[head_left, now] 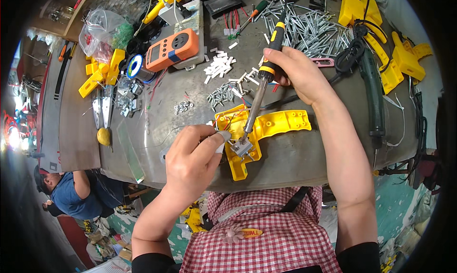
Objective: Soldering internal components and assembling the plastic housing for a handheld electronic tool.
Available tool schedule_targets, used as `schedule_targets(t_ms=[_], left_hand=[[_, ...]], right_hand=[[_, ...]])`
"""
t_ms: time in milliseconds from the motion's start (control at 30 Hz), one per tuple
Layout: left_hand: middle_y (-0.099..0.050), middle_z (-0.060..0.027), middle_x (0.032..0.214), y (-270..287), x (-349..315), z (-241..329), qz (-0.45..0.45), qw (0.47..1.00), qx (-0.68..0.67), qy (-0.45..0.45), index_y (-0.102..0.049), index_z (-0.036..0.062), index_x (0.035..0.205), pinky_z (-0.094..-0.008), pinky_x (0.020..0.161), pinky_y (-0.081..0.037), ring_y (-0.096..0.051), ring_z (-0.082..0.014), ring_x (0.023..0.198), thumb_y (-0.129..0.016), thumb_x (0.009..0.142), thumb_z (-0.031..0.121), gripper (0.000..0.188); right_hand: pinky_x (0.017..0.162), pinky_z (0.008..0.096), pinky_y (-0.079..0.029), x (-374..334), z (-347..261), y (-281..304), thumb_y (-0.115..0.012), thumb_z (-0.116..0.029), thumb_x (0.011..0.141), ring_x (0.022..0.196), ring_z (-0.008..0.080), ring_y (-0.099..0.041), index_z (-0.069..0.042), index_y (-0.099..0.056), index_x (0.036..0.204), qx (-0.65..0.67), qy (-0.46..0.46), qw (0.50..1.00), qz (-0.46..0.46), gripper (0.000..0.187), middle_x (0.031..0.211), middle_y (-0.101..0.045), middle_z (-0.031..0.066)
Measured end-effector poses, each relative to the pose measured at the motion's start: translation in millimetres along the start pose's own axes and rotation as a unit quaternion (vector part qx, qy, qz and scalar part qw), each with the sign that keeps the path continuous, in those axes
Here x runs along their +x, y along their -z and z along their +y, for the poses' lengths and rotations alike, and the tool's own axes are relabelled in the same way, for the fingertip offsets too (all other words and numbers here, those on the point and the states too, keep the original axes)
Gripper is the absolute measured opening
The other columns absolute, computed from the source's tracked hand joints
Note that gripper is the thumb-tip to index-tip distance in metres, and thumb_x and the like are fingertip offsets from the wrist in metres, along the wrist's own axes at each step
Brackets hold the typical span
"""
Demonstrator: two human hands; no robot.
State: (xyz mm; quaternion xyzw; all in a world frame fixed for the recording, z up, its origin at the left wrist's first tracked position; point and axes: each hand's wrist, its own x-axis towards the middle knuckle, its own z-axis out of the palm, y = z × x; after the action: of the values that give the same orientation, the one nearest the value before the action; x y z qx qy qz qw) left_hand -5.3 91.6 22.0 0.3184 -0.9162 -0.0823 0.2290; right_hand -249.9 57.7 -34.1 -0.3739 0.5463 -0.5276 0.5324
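My right hand (297, 73) is wrapped round the black-and-yellow handle of a soldering iron (257, 99), which points down and toward me. Its tip meets a small metal switch-like part (242, 148) lying in a yellow plastic tool housing half (281, 122). Close to that tip, my left hand (193, 154) is closed in a pinch, with pale grey covers on its fingertips. What the pinch holds is hidden. A thin wire curves across the table to the left hand. Red and dark thin wires (227, 120) run over the housing beside its fingers.
An orange meter (171, 49) and a solder spool (138, 67) stand back left. Small white pieces (219, 66), short screws (221, 96) and a heap of long screws (304, 30) lie behind the housing. A green corded tool (372, 92) lies right. Another person (88, 192) is at far left.
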Motion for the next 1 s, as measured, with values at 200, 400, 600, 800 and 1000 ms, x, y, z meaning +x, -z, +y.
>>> schedule_targets(t_ms=[200, 400, 600, 800, 1000], left_hand=[[-0.060, -0.0086, 0.085, 0.1, -1.1, 0.1, -0.001, 1.000, 0.002, -0.002, -0.065, 0.0024, 0.084, -0.0302, 0.056, -0.046, -0.058, -0.0209, 0.068, -0.066, 0.058, -0.008, 0.028], [-0.060, -0.0086, 0.085, -0.4, -1.1, -2.3, -0.006, 1.000, -0.002, -0.005, -0.065, 0.0022, 0.084, -0.0300, 0.056, -0.047, -0.058, -0.0207, 0.068, -0.067, 0.058, -0.008, 0.028], [-0.059, -0.0086, 0.084, -1.3, 0.9, -1.6, -0.013, 1.000, 0.001, -0.019, -0.066, 0.0034, 0.088, -0.0332, 0.062, -0.049, -0.059, -0.0244, 0.073, -0.066, 0.062, -0.004, 0.028], [-0.060, -0.0098, 0.086, -3.1, 3.9, -2.4, -0.016, 0.999, -0.010, -0.027, -0.065, 0.0021, 0.085, -0.0327, 0.061, -0.048, -0.060, -0.0250, 0.074, -0.066, 0.058, -0.009, 0.029], [-0.060, -0.0105, 0.089, 1.0, 6.5, -2.6, -0.040, 0.998, -0.034, -0.028, -0.064, 0.0014, 0.084, -0.0331, 0.063, -0.049, -0.060, -0.0263, 0.075, -0.064, 0.057, -0.010, 0.029]], right_hand=[[0.050, 0.0192, -0.031, -2.0, -1.2, 0.8, -0.058, -0.038, 0.089, 0.057, 0.0033, -0.044, -0.010, -0.056, 0.080, -0.013, 0.005, 1.000, 0.003, 0.030, 0.068, -0.054, -0.0039], [0.051, 0.0215, -0.037, -1.8, -2.3, 1.3, -0.061, -0.038, 0.086, 0.058, 0.0068, -0.048, 0.000, -0.060, 0.084, -0.006, 0.008, 1.000, 0.004, 0.038, 0.071, -0.059, 0.0021], [0.050, 0.0213, -0.036, -1.5, -1.3, 1.0, -0.060, -0.038, 0.087, 0.058, 0.0063, -0.047, -0.001, -0.060, 0.084, -0.017, 0.015, 1.000, 0.001, 0.038, 0.070, -0.059, 0.0019], [0.049, 0.0192, -0.033, -4.2, -2.2, -0.8, -0.058, -0.038, 0.089, 0.057, 0.0041, -0.044, -0.007, -0.057, 0.082, -0.021, 0.007, 1.000, 0.009, 0.032, 0.069, -0.055, -0.0023], [0.048, 0.0192, -0.032, -2.3, -0.4, 2.2, -0.057, -0.036, 0.090, 0.056, 0.0039, -0.045, -0.007, -0.057, 0.082, -0.028, 0.002, 1.000, 0.007, 0.030, 0.069, -0.055, -0.0023]])
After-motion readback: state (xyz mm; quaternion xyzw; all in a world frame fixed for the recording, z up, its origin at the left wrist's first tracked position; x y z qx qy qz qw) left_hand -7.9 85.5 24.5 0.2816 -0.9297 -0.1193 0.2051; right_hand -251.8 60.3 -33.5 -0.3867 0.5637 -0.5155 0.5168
